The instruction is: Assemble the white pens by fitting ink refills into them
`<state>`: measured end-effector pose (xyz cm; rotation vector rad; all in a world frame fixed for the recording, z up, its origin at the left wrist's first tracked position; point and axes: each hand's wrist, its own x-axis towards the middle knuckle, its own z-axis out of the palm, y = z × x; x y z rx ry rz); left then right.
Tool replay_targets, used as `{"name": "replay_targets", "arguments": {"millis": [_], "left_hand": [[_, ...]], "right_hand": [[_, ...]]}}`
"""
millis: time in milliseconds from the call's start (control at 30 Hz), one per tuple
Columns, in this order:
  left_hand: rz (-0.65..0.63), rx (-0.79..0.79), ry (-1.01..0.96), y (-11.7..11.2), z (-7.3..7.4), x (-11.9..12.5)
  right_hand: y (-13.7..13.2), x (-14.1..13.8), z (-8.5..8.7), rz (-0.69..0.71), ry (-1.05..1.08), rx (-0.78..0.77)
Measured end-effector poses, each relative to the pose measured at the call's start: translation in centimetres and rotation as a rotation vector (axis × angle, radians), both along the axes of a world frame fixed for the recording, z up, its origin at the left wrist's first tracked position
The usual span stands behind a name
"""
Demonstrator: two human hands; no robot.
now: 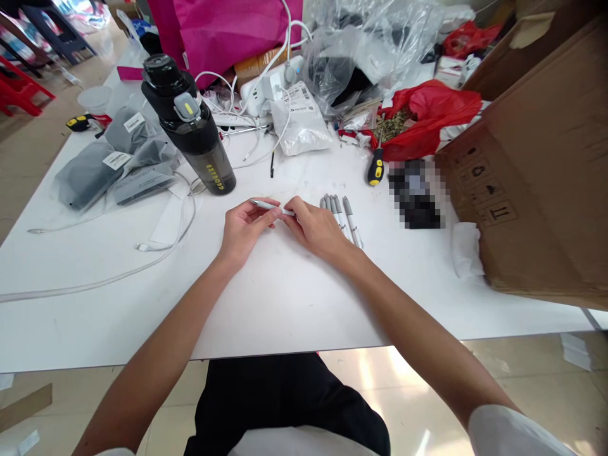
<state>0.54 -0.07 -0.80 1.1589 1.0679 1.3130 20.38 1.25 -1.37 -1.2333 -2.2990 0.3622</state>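
Note:
A white and silver pen (266, 204) is held level between both hands, above the middle of the white table (285, 304). My left hand (243, 229) grips its left part between thumb and fingers. At the other end, my right hand (311, 225) has its fingertips closed on the pen, and part of that end is hidden. Just right of my right hand, several similar pens (338, 212) lie side by side; one pen (353, 221) lies slightly apart from the group.
A black bottle (199, 133) stands at left, near bagged grey items (95, 168) and a white cable (180, 237). Behind are a white parcel (301, 120), power strip (256, 92) and red bag (437, 104). A screwdriver (375, 166) lies at right, before a large cardboard box (536, 164).

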Motion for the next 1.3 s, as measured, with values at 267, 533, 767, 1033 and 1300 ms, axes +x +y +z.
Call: {"name": "replay_targets", "arguments": {"millis": [267,533,767,1033,1300], "left_hand": [[0.033,0.010,-0.003,0.0,0.0,0.1],[0.058,0.029,0.005,0.1,-0.2,0.0],[0.070,0.040,-0.006,0.2,-0.1,0.1],[0.086,0.037,-0.012,0.2,-0.1,0.0],[0.087,0.017,-0.073,0.3,-0.3,-0.1]], "right_hand": [[0.0,0.0,-0.4,0.001,0.118,-0.042],[0.1,0.0,-0.3,0.029,0.157,-0.028],[0.3,0.1,-0.8,0.038,0.116,0.028],[0.5,0.1,-1.2,0.060,0.172,0.053],[0.5,0.0,-1.2,0.020,0.133,0.083]]}}
